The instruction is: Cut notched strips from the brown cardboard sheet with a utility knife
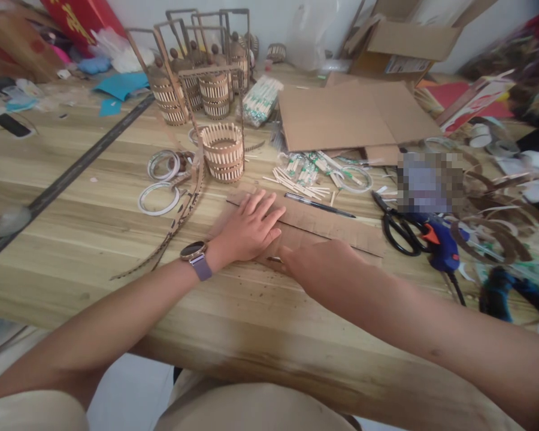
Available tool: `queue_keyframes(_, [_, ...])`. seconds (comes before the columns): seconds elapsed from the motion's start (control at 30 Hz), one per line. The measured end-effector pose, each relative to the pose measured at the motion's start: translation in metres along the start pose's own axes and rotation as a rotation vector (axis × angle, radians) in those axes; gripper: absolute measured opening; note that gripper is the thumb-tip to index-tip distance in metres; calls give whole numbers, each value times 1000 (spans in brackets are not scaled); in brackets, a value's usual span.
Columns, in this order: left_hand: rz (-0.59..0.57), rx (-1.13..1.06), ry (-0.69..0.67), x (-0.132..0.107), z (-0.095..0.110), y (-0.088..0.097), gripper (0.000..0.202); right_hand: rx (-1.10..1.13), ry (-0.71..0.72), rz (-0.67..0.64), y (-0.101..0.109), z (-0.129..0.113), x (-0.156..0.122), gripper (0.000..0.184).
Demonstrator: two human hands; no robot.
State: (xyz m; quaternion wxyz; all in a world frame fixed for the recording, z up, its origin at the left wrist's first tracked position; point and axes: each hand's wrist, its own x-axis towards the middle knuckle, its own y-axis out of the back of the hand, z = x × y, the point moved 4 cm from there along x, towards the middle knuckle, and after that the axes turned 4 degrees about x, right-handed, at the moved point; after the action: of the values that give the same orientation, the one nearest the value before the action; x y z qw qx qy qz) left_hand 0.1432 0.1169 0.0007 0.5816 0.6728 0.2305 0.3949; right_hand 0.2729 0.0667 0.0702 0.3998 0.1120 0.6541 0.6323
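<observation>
My left hand (251,224) lies flat with its fingers spread, pressing down on a long brown cardboard strip (332,226) on the wooden table (94,239). A watch (195,254) sits on that wrist. Just to the right, my right hand (317,263) rests on the same strip with its fingers curled under. A small metallic tip (273,259) shows at its fingertips, but I cannot make out what it is. A black pen (318,205) lies just beyond the strip.
A small basket made of sticks (223,152) stands behind my left hand, with several more (197,84) further back. Tape rings (158,199), loose sticks (296,182), black scissors (397,230), a blue glue gun (440,248), a flat cardboard sheet (350,114) and an open box (399,45) surround the work area.
</observation>
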Motion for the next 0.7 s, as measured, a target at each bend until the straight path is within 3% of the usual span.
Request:
queue_keyframes(0.1, [-4, 3, 4, 0, 0, 0, 49, -64, 7, -49, -2, 0, -2, 32])
queue_keyframes(0.37, [11, 16, 3, -1, 0, -2, 50, -97, 26, 5, -8, 1, -3, 36])
queue_keyframes(0.57, [7, 12, 11, 0, -1, -2, 50, -106, 36, -53, -7, 2, -3, 34])
queue_keyframes(0.7, [11, 12, 13, 0, -1, -3, 49, -124, 47, 7, -10, 2, -6, 31])
